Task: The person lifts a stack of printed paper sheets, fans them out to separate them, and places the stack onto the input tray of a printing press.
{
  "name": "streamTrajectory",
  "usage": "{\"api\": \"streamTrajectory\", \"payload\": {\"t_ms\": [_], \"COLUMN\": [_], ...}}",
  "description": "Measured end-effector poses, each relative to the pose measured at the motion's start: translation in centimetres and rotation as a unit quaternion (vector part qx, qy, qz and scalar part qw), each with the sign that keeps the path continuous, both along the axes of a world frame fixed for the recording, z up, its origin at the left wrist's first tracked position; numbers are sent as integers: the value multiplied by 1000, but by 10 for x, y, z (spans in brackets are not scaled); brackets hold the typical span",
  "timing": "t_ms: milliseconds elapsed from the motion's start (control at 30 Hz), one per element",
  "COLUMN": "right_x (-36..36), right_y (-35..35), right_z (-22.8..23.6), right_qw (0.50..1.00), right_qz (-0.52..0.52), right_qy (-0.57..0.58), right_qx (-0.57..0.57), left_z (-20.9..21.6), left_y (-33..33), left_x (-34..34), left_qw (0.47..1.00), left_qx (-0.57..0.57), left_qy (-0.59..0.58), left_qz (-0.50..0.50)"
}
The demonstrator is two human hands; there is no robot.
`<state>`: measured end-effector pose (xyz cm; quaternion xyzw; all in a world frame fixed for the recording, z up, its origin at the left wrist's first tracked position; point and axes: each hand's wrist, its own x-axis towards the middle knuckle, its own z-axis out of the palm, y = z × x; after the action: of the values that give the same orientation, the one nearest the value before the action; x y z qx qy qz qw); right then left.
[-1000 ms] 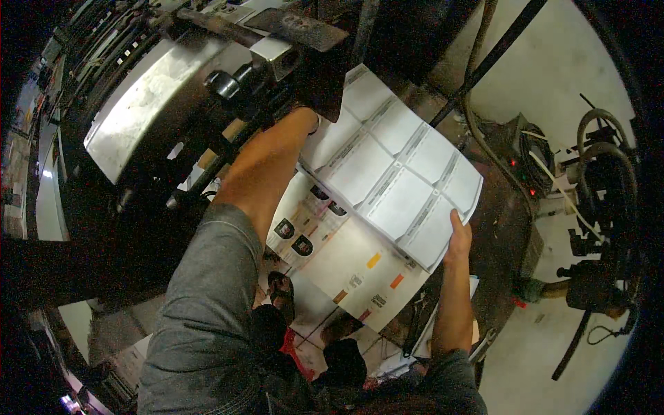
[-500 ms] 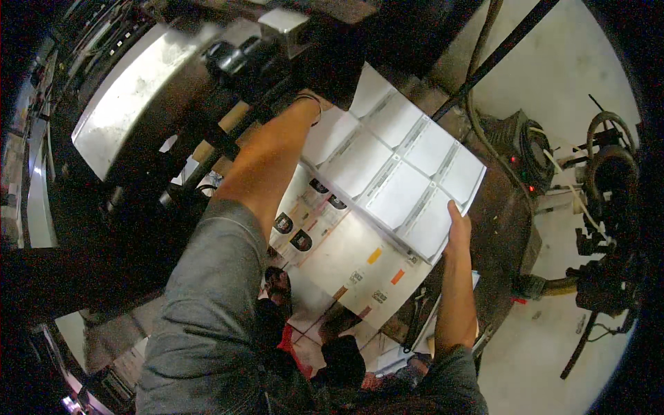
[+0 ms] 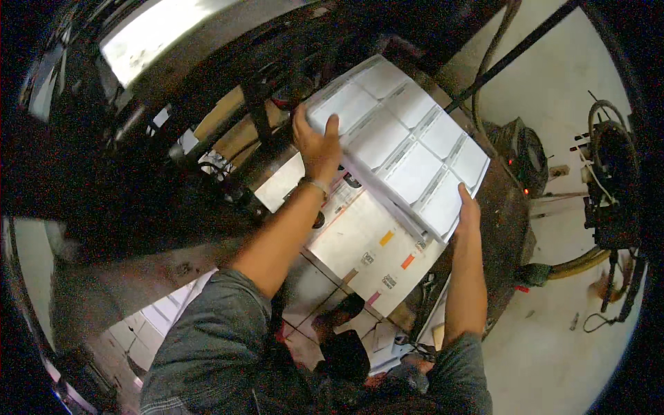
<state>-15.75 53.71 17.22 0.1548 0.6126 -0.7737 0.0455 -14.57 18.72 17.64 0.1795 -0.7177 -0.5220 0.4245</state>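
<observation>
Head view: holds a thick stack of white paper sheets between two bare hands, slanting from upper left to lower right near the middle. Shows, on the top face, a grid of pale rectangular panels edged with grey bands. Grips the near left corner with the left hand, thumb laid on the upper face and fingers parted from it along the left end, with the corner caught between. Pinches the near right corner with the right hand, thumb on top and other fingers mostly hidden; cannot tell their reach beneath. Overlaps, with the near edge, a flat cream-coloured sheet printed with small yellow, orange, brown and purple bars. Wears a narrow wristband on the left wrist and grey short sleeves. Leaves visible, to the right, a dark brown flat surface and, beyond, a round black fan-like device with small red lights. Shows also pale floor tiles on the near side and, at upper left, a bright metal panel among dark machine parts.
</observation>
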Motion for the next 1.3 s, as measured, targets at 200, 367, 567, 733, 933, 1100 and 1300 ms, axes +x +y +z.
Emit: {"api": "streamTrajectory", "payload": {"t_ms": [200, 367, 567, 733, 933, 1100, 1300], "right_x": [-6, -2, 0, -2, -5, 2, -8], "right_y": [12, -3, -5, 0, -7, -8, -7], "right_z": [-6, 6, 7, 10, 19, 28, 20], "right_qw": [1000, 999, 1000, 999, 999, 999, 1000], "right_qz": [-14, -18, -5, -16, -7, -16, -12], "right_qy": [-24, -22, -24, -32, -48, -38, -21], "right_qx": [-5, 35, 18, 28, 6, 9, 7], "left_z": [-10, -42, -30, -24, -20, -9, 2], "left_y": [17, 14, 13, 19, 21, 19, 30], "left_x": [28, -7, -15, -18, -29, -39, -43], "left_qw": [882, 909, 910, 937, 945, 946, 947], "left_qx": [415, 341, 315, 252, 240, 272, 300], "left_qy": [-43, -19, 8, -1, -41, -27, -28], "left_qz": [-220, -237, -268, -244, -217, -176, -111]}}
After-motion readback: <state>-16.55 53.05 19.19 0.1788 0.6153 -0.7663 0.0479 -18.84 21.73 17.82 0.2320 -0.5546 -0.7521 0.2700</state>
